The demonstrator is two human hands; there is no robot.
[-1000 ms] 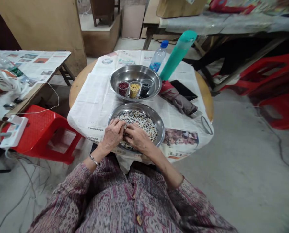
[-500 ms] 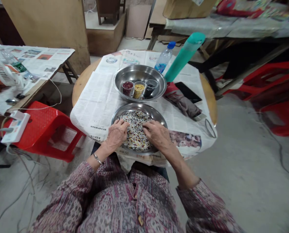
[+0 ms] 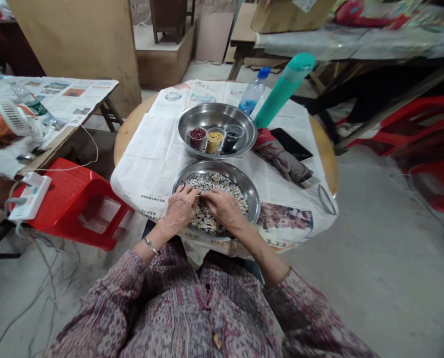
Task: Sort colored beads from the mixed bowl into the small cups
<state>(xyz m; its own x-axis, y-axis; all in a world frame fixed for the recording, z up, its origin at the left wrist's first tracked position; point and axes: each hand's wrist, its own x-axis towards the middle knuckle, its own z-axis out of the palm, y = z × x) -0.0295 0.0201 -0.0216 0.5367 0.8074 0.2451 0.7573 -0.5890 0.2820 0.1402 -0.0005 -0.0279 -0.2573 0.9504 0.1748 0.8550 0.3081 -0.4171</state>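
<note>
Loose white, black and yellow grains point(image 3: 234, 190) lay beneath the left hand point(image 3: 182, 205) and the right hand point(image 3: 225, 209)

The grains spread over the floor of a shallow, round, shiny steel basin point(image 3: 253, 195) at the near side of the table. Above them both hands had their fingers curled, fingertips drawn close together, touching or nearly so; whether they pinched a grain could not be told. A silver metal bracelet point(image 3: 151, 245) circled the left wrist.

Just beyond stood a second round steel basin point(image 3: 185, 124), holding three clear plastic cups: one of dark red beans point(image 3: 197, 134), one of yellow beans point(image 3: 215, 135), one of black beans point(image 3: 232, 137). Beside it were a clear blue-capped plastic bottle point(image 3: 252, 94) and a tilted, teal cylindrical container point(image 3: 284, 91). To the right, a folded grey-and-maroon fabric bundle point(image 3: 284, 160) lay next to a flat black device point(image 3: 291, 143). White printed newspaper point(image 3: 143, 149) covered most of the round wooden table point(image 3: 124, 140).
</note>
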